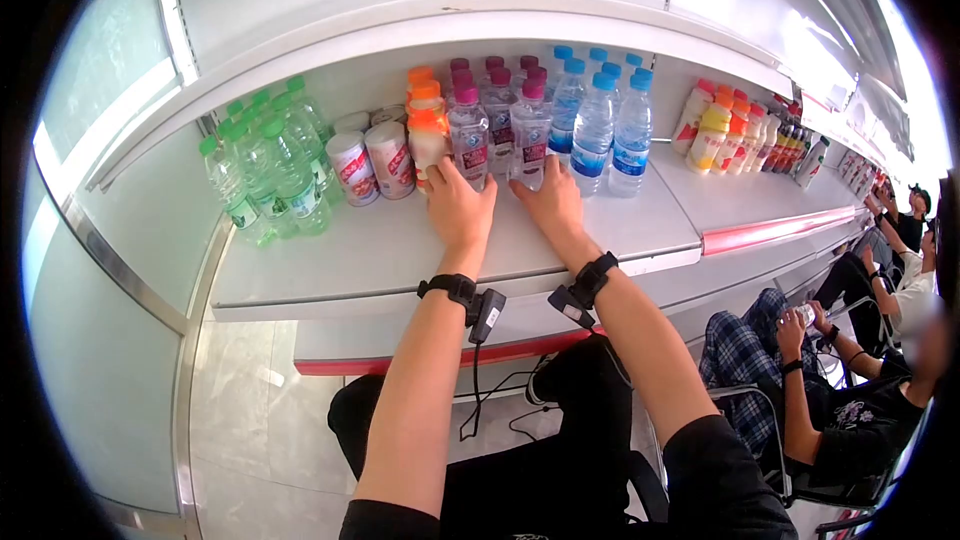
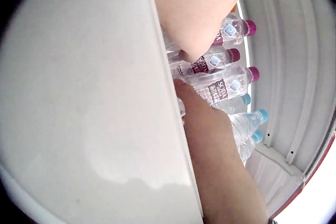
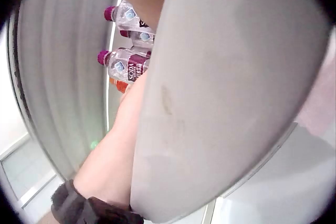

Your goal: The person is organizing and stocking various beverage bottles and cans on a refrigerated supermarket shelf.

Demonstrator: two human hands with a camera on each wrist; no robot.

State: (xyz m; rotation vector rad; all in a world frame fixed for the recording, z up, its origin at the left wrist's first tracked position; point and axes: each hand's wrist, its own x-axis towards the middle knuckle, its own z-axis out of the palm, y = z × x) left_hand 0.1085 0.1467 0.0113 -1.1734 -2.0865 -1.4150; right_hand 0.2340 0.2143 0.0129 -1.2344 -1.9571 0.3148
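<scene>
In the head view, two clear soda bottles with magenta caps stand in front of others of the same kind. My left hand (image 1: 461,208) grips the left soda bottle (image 1: 468,135) low down, fingers on its left side and thumb on its right. Around the base of the right soda bottle (image 1: 530,125) my right hand (image 1: 553,202) holds in the same way, thumb on the left. Both bottles are upright. The left wrist view shows a printed label (image 2: 218,89) on a soda bottle; my hands hide the bottle bottoms.
Orange-capped bottles (image 1: 428,120) and cans (image 1: 354,168) stand to the left, then green bottles (image 1: 290,172). Blue-capped water bottles (image 1: 595,135) are close on the right. An upper shelf (image 1: 440,28) overhangs the row. A seated person (image 1: 830,410) is at right.
</scene>
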